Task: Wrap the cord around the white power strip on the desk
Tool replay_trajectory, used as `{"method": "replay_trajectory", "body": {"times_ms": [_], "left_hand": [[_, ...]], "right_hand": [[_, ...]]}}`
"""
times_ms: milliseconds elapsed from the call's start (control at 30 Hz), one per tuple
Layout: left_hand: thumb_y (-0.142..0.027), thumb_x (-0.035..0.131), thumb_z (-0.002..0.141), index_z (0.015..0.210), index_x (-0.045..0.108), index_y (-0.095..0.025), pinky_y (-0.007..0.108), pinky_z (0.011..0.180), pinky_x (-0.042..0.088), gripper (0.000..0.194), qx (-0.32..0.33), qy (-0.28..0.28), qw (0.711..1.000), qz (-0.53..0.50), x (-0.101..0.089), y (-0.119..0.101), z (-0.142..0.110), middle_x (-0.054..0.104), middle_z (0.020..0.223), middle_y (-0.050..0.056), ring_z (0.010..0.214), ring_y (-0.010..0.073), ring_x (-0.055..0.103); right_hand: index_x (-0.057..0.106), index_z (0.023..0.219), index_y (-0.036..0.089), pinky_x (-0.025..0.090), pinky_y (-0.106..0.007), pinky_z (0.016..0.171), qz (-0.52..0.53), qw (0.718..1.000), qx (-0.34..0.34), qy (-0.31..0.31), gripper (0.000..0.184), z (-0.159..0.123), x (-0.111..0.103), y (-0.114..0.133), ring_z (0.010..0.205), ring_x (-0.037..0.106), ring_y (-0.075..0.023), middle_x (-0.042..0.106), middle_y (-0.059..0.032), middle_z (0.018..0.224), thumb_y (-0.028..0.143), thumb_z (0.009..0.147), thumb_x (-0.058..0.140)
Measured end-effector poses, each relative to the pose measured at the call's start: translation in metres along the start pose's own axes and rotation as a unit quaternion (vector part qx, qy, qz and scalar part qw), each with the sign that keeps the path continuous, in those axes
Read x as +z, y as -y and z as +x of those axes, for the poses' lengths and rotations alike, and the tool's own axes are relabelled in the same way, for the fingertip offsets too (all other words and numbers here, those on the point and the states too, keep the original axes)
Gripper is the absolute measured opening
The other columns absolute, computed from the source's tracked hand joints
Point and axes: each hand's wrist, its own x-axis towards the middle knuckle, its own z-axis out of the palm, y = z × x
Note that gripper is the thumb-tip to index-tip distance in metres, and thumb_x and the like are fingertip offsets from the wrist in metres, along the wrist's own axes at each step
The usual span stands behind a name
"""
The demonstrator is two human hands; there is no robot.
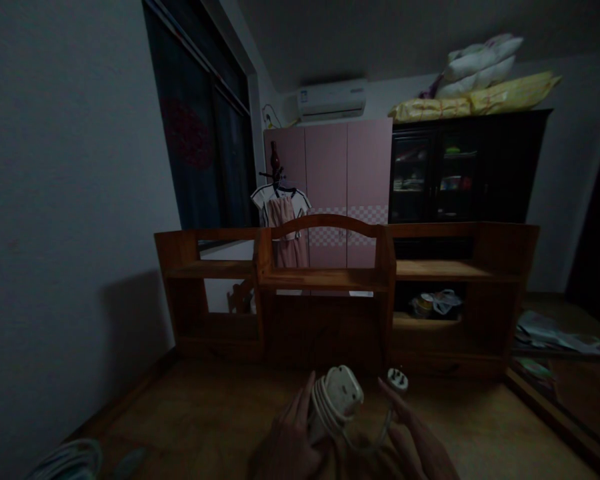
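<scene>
Left hand [287, 437] and right hand [417, 437] low, close together, fingers curled.

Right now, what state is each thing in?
Power strip: cord wound around it, gripped by left hand.
Plug: unplugged, pinched by right hand.
Pink wardrobe: doors shut.
Wooden shelf: upright, middle bay bare.
Shirt: hanging.

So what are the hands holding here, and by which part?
The left hand grips a white power strip by its cord-wrapped body; the right hand holds the cord's plug end at its fingertips.
</scene>
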Motion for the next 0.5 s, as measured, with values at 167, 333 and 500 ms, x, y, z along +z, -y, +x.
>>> {"method": "replay_trajectory", "body": {"times_ms": [167, 333, 500], "left_hand": [[-0.022, 0.064, 0.068, 0.148, 0.010, -0.020, 0.038, 0.104, 0.041, 0.097, -0.002, 0.018, 1.000, -0.018, -0.004, -0.001, -0.002, 0.042, 0.142, 0.012, 0.124, 0.0249, 0.047], [-0.038, 0.063, 0.077, 0.148, 0.009, -0.017, 0.038, 0.101, 0.043, 0.092, 0.057, 0.017, 0.998, 0.003, -0.005, -0.001, -0.005, 0.046, 0.138, 0.014, 0.121, 0.0255, 0.050], [-0.050, 0.055, 0.082, 0.147, 0.013, -0.014, 0.037, 0.097, 0.046, 0.085, 0.157, 0.013, 0.987, 0.031, -0.008, 0.000, -0.006, 0.050, 0.133, 0.016, 0.116, 0.0256, 0.053]], "right_hand": [[0.020, 0.147, 0.025, 0.049, -0.037, 0.094, -0.087, 0.995, -0.037, 0.022, 0.065, 0.000, 0.006, -0.012, 0.128, 0.043, -0.0263, 0.030, -0.0127, 0.148, 0.038, 0.091, 0.049], [0.039, 0.139, 0.023, 0.049, -0.039, 0.095, -0.153, 0.983, -0.105, -0.003, 0.060, 0.000, 0.011, -0.021, 0.124, 0.048, -0.0292, 0.036, -0.0148, 0.145, 0.032, 0.083, 0.059], [0.039, 0.140, 0.026, 0.055, -0.030, 0.083, -0.133, 0.986, -0.099, -0.005, 0.050, 0.002, 0.014, -0.046, 0.110, 0.060, -0.0246, 0.040, -0.0124, 0.143, 0.022, 0.090, 0.045]]}}
